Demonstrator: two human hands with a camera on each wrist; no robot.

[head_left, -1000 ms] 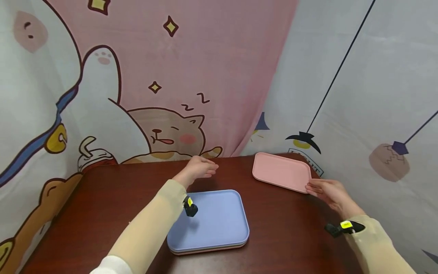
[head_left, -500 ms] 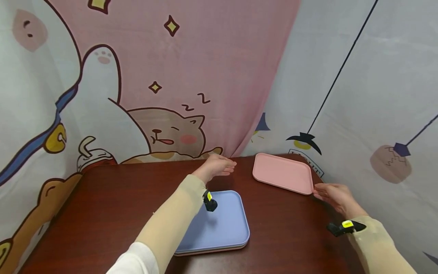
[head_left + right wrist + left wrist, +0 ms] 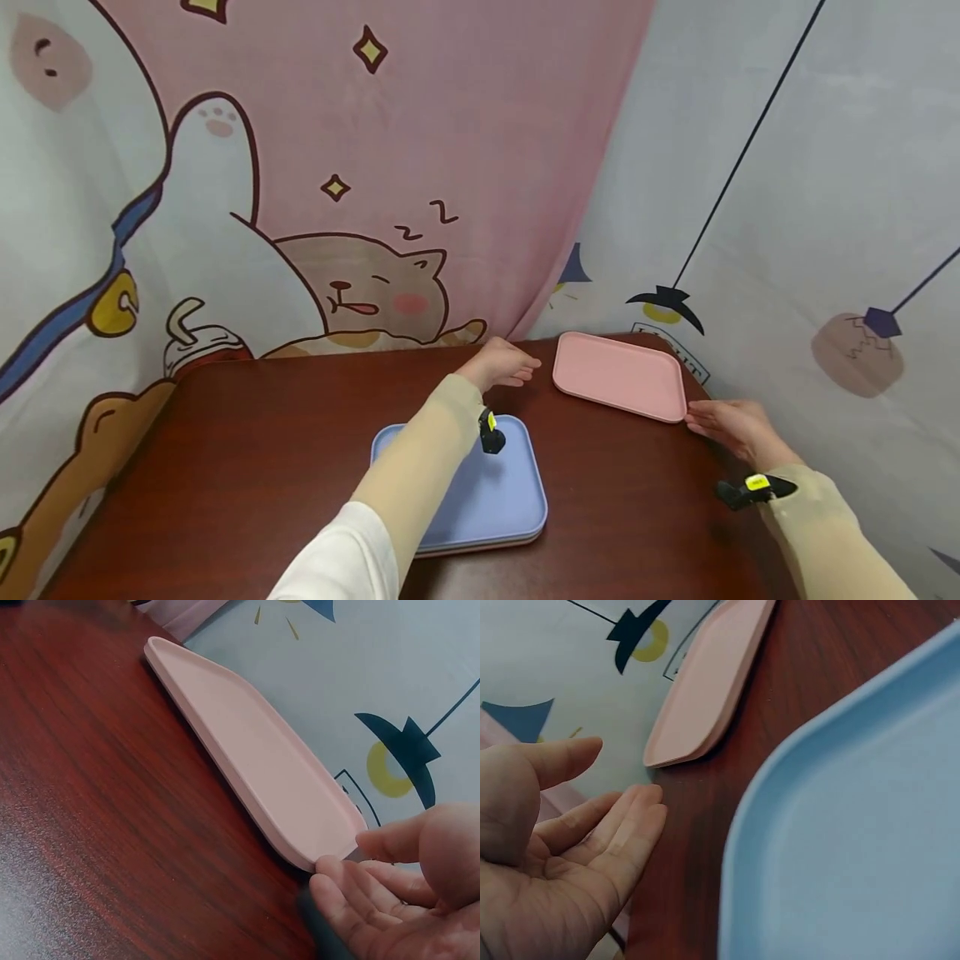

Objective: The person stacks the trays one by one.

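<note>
A pink rectangular tray (image 3: 618, 377) lies at the table's back right corner. My right hand (image 3: 735, 427) is at its near right corner, fingertips right at the rim and fingers relaxed. In the right wrist view the thumb (image 3: 394, 841) stands apart from the fingers. My left hand (image 3: 501, 365) hovers left of the pink tray with loosely extended fingers and holds nothing; a gap shows between it and the tray in the left wrist view. Beneath my left forearm, a larger blue tray (image 3: 487, 500) tops a stack, partly hidden by the sleeve.
The dark red-brown wooden table (image 3: 247, 467) meets a cartoon-print cloth (image 3: 480, 167) along its back. On the right, a grey-white cloth (image 3: 795, 250) hangs close behind the pink tray. Paler tray edges (image 3: 480, 548) show under the blue tray.
My left hand has moved right across the back of the table, toward the pink tray. My right fingers have slid slightly outward to the tray's corner. The trays have stayed nearly in place.
</note>
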